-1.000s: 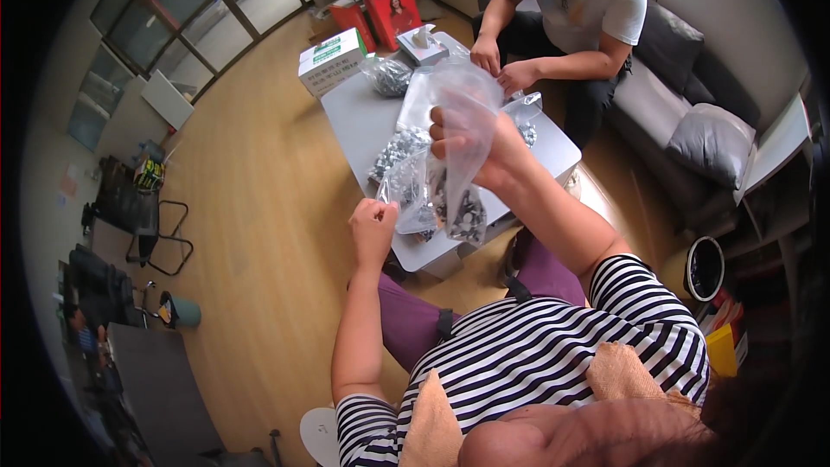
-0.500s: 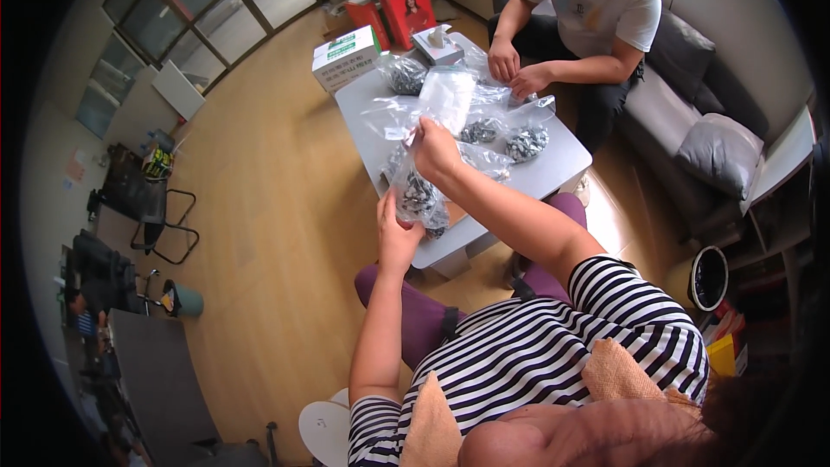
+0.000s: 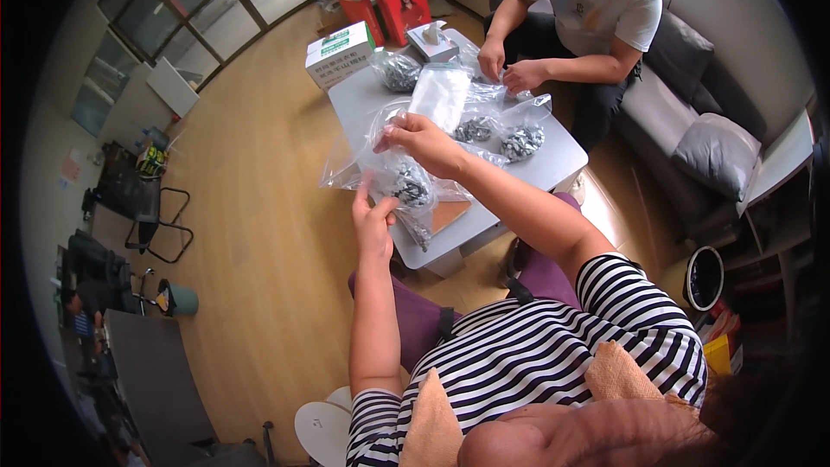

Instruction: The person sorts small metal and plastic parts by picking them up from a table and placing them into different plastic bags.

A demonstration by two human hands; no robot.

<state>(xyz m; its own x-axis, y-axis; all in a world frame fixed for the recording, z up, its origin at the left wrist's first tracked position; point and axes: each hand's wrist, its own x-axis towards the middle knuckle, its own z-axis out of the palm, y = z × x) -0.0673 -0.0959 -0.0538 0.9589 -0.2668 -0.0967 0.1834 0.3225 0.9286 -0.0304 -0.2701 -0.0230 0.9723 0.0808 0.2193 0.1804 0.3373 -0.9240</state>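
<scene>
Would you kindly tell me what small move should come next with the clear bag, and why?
Probably the right hand should gather the loose film of the clear bag: it flares leftward, that hand appears to pinch the bag's upper part, and the left hand is beside the small parts inside.

White carton (image 3: pixel 339 54): we see two rows of dark characters along its side and green print on top.
White T-shirt (image 3: pixel 592 13): we find a small dark chest mark, too small to read.
White round surface (image 3: pixel 322 437): we spot faint marks, illegible.
</scene>
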